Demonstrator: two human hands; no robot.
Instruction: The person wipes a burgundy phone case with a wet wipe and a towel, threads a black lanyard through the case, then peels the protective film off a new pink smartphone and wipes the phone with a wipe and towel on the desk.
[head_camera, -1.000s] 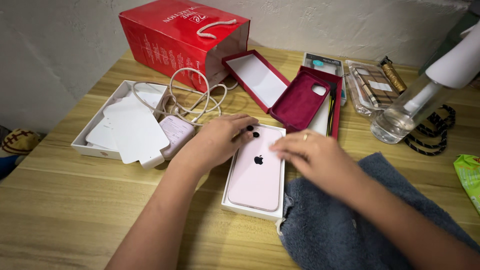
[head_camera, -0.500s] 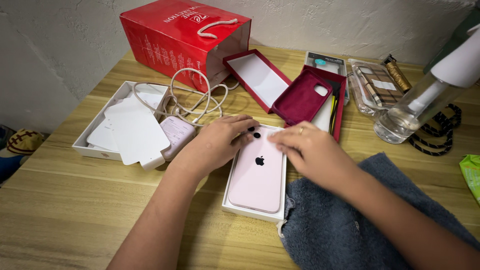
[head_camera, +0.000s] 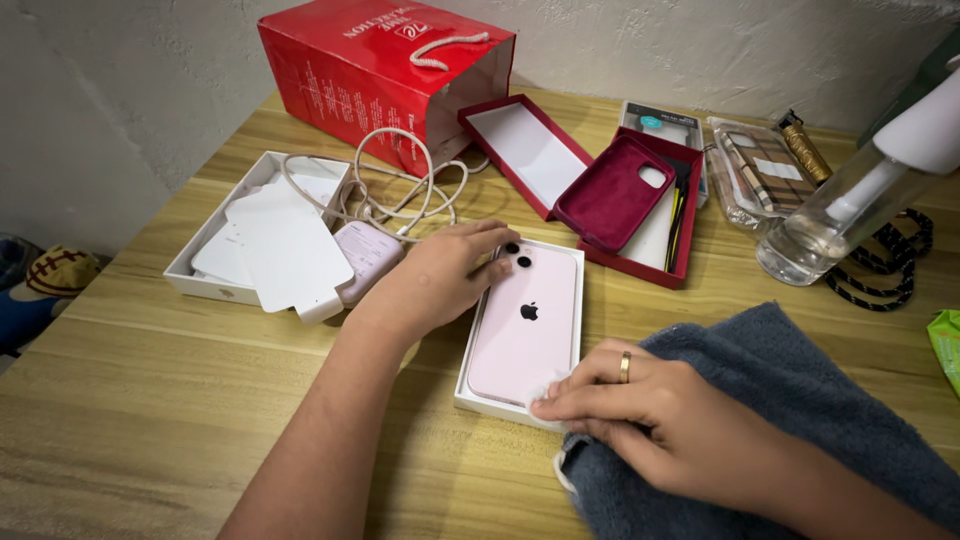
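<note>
A pink phone (head_camera: 526, 325) is seen lying face down in a shallow white box tray (head_camera: 470, 392) just below the centre of the frame, on a pale wooden table (head_camera: 150, 400). The left hand (head_camera: 435, 275) is laid on the upper left corner of the phone, fingers spread and flat beside the two dark camera lenses, pressing rather than gripping. The right hand (head_camera: 640, 415) is placed at the lower right corner of the tray, fingers drawn together and pinched on what appears to be a small white wipe or tissue (head_camera: 548, 388), though the scrap is too small for this to be told with certainty. A gold ring is worn on one finger of that hand. The wrist is rested on a grey-blue towel (head_camera: 790, 400) that fills the lower right of the frame.

To the left of the phone, a white box lid (head_camera: 200, 270) holding white card inserts is seen, with a small pale pink charger block (head_camera: 365, 255) just beside it and a coiled cream cable (head_camera: 400, 185) above. A red paper bag (head_camera: 380, 70) is lying on its side at the upper centre. To the right of it a dark red case (head_camera: 610, 195) is propped in an open red box (head_camera: 680, 250). A clear bottle (head_camera: 850, 205) is tilted at the right edge.
</note>
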